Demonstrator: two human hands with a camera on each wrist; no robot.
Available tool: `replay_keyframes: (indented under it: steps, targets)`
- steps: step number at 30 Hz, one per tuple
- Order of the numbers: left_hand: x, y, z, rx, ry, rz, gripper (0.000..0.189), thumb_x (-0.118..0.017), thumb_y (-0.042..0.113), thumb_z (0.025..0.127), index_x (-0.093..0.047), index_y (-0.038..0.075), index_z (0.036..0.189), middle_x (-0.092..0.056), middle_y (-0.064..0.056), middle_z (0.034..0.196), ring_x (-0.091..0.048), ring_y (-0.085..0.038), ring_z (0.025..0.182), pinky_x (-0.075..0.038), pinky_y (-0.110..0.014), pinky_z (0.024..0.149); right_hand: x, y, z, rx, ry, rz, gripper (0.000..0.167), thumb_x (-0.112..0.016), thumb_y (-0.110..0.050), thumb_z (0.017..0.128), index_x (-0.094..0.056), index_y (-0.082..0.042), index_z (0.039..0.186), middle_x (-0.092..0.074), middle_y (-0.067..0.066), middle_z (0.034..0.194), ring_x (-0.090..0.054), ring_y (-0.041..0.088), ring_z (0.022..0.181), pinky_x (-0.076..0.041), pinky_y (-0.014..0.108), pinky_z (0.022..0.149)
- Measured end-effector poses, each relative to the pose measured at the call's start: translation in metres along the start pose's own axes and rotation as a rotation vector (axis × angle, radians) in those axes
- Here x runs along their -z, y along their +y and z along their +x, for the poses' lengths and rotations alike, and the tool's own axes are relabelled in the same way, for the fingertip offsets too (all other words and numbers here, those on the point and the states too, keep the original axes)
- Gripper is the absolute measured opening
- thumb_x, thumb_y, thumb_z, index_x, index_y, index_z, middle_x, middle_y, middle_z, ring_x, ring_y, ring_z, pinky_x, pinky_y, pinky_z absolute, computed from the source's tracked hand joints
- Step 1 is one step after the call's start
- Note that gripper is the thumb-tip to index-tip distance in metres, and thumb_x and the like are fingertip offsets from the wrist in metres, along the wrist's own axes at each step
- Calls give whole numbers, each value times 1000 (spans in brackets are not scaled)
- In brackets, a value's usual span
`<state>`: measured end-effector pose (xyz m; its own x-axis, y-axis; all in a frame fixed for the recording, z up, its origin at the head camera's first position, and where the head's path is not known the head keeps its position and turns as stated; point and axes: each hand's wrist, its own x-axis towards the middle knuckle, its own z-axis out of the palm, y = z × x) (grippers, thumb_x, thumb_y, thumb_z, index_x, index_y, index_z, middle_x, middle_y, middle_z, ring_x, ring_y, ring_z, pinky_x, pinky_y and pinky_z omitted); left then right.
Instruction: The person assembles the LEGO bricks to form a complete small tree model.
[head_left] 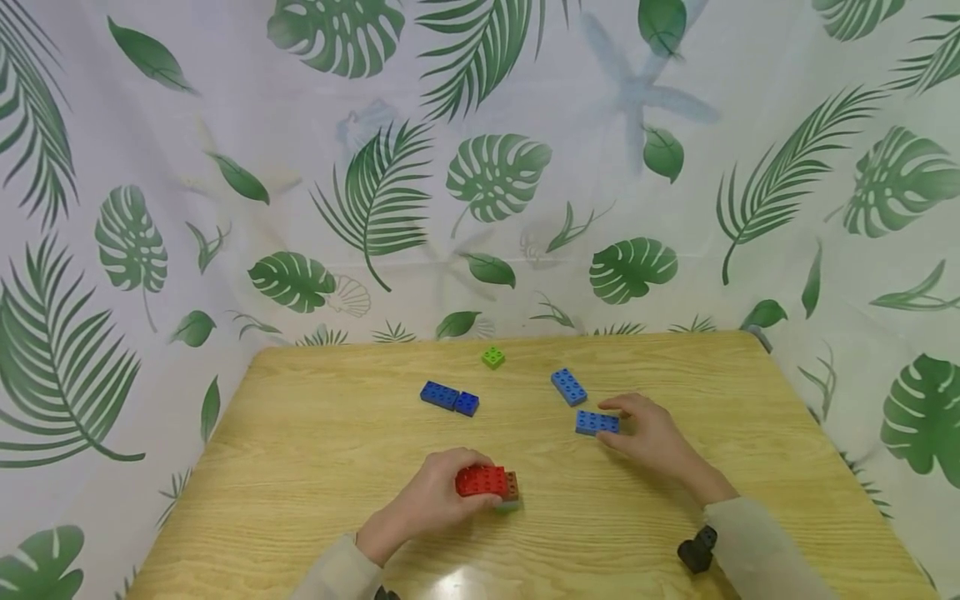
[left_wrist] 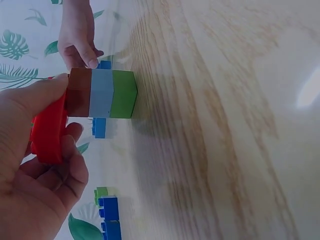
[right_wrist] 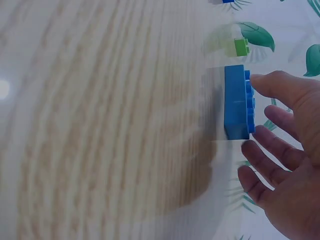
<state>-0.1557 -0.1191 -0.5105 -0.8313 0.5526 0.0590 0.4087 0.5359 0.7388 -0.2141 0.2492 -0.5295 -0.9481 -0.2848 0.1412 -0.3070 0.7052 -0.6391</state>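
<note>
My left hand (head_left: 429, 498) holds a red toy building brick (head_left: 483, 480) between thumb and fingers. The red brick overhangs one side of a small stack. In the left wrist view the stack shows a brown brick (left_wrist: 79, 95), a light blue brick (left_wrist: 101, 95) and a green brick (left_wrist: 123, 96) at the table. Over to the right, a blue brick (head_left: 597, 422) lies studs up beside my right hand (head_left: 656, 437). That hand's thumb and fingers are spread about the brick's near end; in the right wrist view the thumb (right_wrist: 272, 84) reaches its studs.
Another blue brick (head_left: 568, 387) lies just behind the right hand's brick. Further left are a dark blue brick (head_left: 439, 395) and a smaller dark blue brick (head_left: 467, 404), end to end. A small lime green brick (head_left: 492, 357) sits near the back edge of the wooden table (head_left: 315, 450).
</note>
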Motion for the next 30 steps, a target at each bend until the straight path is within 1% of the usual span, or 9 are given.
replay_keyframes:
  steps: [5, 10, 14, 19, 23, 27, 30]
  targets:
    - [-1, -2, -1, 15, 4, -20, 39, -82, 37, 93, -72, 17, 124, -75, -2, 122, -65, -4, 98, -54, -21, 79, -4, 8, 0, -48, -41, 31, 45, -80, -20, 95, -68, -3, 135, -70, 16, 128, -66, 29, 110, -56, 50, 94]
    - [-1, -3, 0, 18, 7, -36, 39, -83, 36, 93, -73, 14, 123, -75, -3, 119, -64, -3, 94, -54, -20, 77, -7, 12, 2, -64, -66, 47, 45, -79, -22, 96, -68, -2, 135, -68, 19, 132, -67, 32, 114, -55, 53, 97]
    - [1, -3, 1, 22, 6, -38, 39, -83, 34, 92, -74, 12, 123, -76, -4, 117, -64, -3, 93, -54, -20, 77, -9, 14, 4, -65, -69, 49, 44, -78, -20, 96, -68, -1, 135, -69, 18, 130, -67, 31, 114, -55, 51, 97]
    - [2, -2, 1, 34, 0, -22, 39, -85, 33, 91, -74, 12, 123, -76, -5, 118, -64, -4, 94, -54, -20, 78, -11, 15, 7, -58, -67, 24, 43, -79, -18, 95, -69, 1, 132, -71, 15, 122, -66, 24, 107, -55, 42, 92]
    - [2, -1, 2, 44, -3, -17, 39, -85, 33, 91, -75, 13, 122, -76, -4, 118, -64, -4, 94, -54, -20, 78, -11, 14, 8, -59, -70, 7, 41, -79, -18, 94, -70, 1, 130, -71, 13, 118, -63, 20, 100, -53, 35, 85]
    - [3, -1, 2, 48, -7, -22, 38, -85, 33, 91, -75, 13, 122, -76, -4, 117, -63, -3, 93, -54, -20, 77, -8, 8, 6, -60, -73, 7, 40, -78, -17, 94, -70, 0, 130, -70, 11, 116, -60, 18, 96, -51, 31, 81]
    - [3, -1, 3, 49, -8, -21, 38, -85, 33, 91, -75, 13, 121, -76, -4, 117, -63, -3, 92, -54, -20, 77, -5, -1, 5, -27, -67, 14, 39, -80, -15, 93, -71, -1, 128, -71, 10, 115, -61, 18, 97, -53, 30, 80]
